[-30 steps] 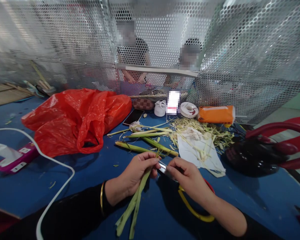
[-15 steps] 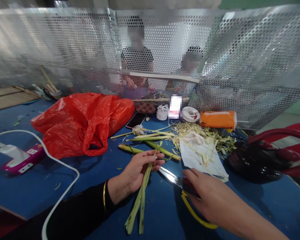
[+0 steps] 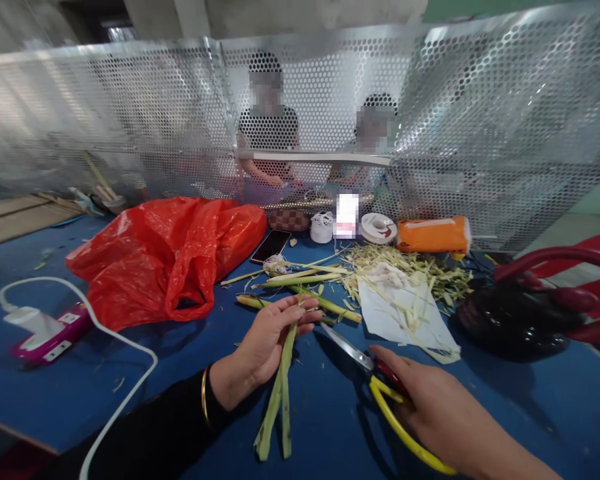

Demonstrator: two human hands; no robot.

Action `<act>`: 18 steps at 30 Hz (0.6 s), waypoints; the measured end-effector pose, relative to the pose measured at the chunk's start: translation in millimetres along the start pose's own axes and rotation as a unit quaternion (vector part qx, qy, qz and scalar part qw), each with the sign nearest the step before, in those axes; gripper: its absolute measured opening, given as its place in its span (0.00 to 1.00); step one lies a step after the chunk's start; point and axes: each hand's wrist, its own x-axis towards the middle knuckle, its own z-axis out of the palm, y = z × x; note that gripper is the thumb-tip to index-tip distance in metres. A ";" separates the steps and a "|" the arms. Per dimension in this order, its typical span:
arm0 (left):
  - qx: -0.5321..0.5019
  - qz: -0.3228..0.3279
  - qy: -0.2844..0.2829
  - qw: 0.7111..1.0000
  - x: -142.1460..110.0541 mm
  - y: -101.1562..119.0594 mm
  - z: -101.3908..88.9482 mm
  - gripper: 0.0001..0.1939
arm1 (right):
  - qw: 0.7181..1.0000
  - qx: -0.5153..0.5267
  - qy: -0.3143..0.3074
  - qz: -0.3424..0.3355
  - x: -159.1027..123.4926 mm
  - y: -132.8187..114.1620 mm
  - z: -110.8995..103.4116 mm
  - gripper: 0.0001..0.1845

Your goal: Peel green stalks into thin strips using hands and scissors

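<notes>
My left hand (image 3: 263,347) pinches the upper end of long, flat green leaf strips (image 3: 279,400), which hang down in two tails over the blue table (image 3: 325,433). In my right hand (image 3: 433,410) is a pair of scissors (image 3: 349,349) with a yellow loop and a red handle. The blades look closed, and their tip points at my left fingertips, slightly apart from them. Just behind my left hand lie green stalks (image 3: 337,309). A white paper (image 3: 380,317) with pale scraps on it lies right of them.
A red plastic bag (image 3: 145,260) fills the left side. A white cable (image 3: 147,370) runs from a purple power strip (image 3: 70,327). A dark pot-like object (image 3: 510,323) stands right. Plant scraps (image 3: 430,267) and an orange packet (image 3: 433,235) lie by the perforated screen (image 3: 155,133); two people are behind it.
My right hand has drawn back to the right, from the blade near my left fingers to the scissor handles. My left hand keeps hold of the leaf strips. The view has tilted up.
</notes>
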 end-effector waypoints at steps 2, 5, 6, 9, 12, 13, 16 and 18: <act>-0.008 0.019 0.015 1.000 1.5 2.3 -1.3 0.09 | 0.984 0.176 -0.002 0.020 -0.5 -0.4 -0.8 0.31; -0.011 0.037 0.017 0.999 3.9 3.2 -2.5 0.09 | 0.901 0.429 -0.023 0.063 -2.9 -7.0 0.6 0.29; -0.007 0.035 0.014 0.999 4.3 2.6 -2.5 0.09 | 0.871 0.485 -0.032 0.074 -4.2 -10.5 1.8 0.30; 0.009 0.012 0.002 1.000 3.1 -1.6 -0.9 0.10 | 0.793 0.600 -0.082 0.076 -9.5 -20.7 7.2 0.33; 0.023 -0.001 -0.019 1.000 -0.6 -6.1 1.3 0.11 | 0.716 0.677 -0.142 0.091 -15.7 -26.0 13.3 0.34; 0.029 -0.001 -0.027 0.999 -1.8 -7.1 2.0 0.11 | 0.699 0.690 -0.155 0.109 -17.5 -26.9 14.7 0.34; 0.047 -0.001 -0.038 0.998 -4.1 -8.4 3.3 0.10 | 0.672 0.704 -0.169 0.156 -21.2 -29.4 16.7 0.31; 0.055 -0.001 -0.034 0.998 -4.6 -8.5 3.4 0.11 | 0.669 0.706 -0.171 0.154 -21.7 -30.6 17.5 0.30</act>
